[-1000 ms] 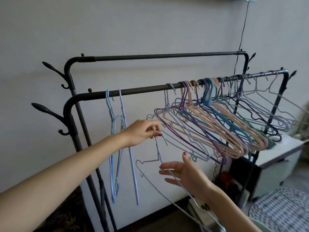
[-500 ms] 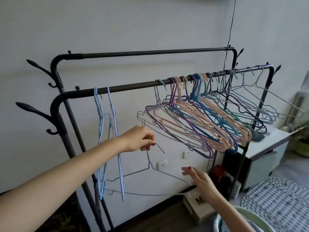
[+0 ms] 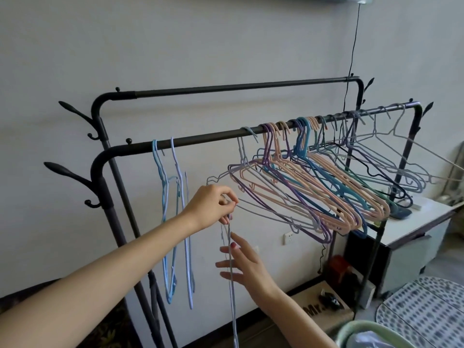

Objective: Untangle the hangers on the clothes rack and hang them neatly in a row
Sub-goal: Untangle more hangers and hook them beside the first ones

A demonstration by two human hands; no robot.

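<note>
A black double-rail clothes rack (image 3: 200,139) stands against the wall. Two pale blue hangers (image 3: 173,222) hang edge-on at the left of its front rail. A tangled bunch of pink, purple, blue and grey hangers (image 3: 313,187) crowds the rail's right half. My left hand (image 3: 213,205) pinches the hook of a grey-blue wire hanger (image 3: 232,285), which hangs edge-on below it, off the rail. My right hand (image 3: 244,263) is beside that hanger with its fingers straight and spread, touching its wire.
A white cabinet (image 3: 411,229) stands at the right behind the rack, a cardboard box (image 3: 324,310) and a red object (image 3: 339,267) on the floor under it. A pale green basket rim (image 3: 364,330) and a dotted cover (image 3: 426,312) are at the lower right.
The grey-blue hanger has turned from face-on to edge-on under my left hand. My right hand has risen from the hanger's lower bar to its side.
</note>
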